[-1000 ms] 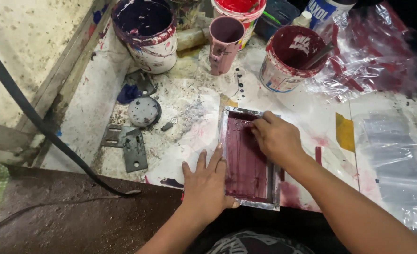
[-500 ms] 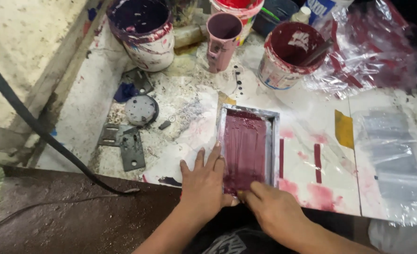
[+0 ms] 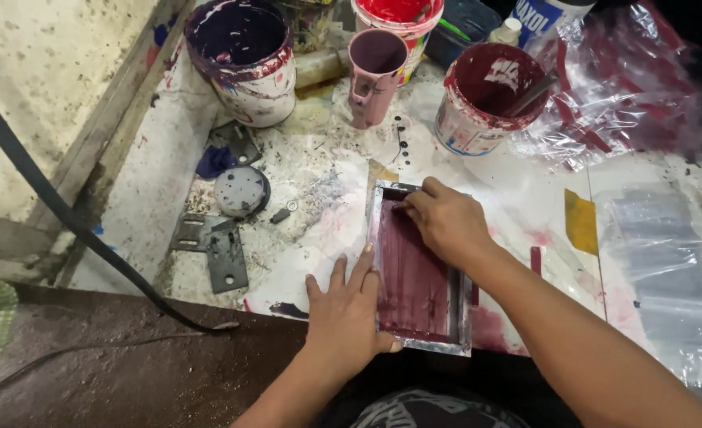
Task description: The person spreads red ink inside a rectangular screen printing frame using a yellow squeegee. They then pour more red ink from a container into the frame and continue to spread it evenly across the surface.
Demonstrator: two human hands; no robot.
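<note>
The bench [image 3: 303,198] is a white, paint-spattered surface set against a stained wall, with a black cable crossing its left side.

My left hand [image 3: 349,305] lies flat and spread, fingers wide, pressing on the left edge of the small metal-framed screen [image 3: 414,277]. The screen lies flat on the bench directly in front of me, its mesh coated in maroon ink. My right hand [image 3: 444,222] is curled at the screen's far end; whether it grips a tool there I cannot tell, as the fingers hide it.

Procedure, as I judge it: keep the left palm bearing down so the frame cannot shift, apply even pressure with the right hand, and pull along the mesh in one steady pass towards my body.

Count of items:
- Three paint buckets: one purple [image 3: 244,55], one red [image 3: 398,24], one maroon [image 3: 485,95] with a stirring stick in it.
- One pink mug [image 3: 374,75].
- One round grey lid [image 3: 240,190].
- Two flat metal brackets [image 3: 212,246].
- One yellow patch [image 3: 582,222] on the bench.
- Clear plastic sheeting [image 3: 660,269] at right.
</note>
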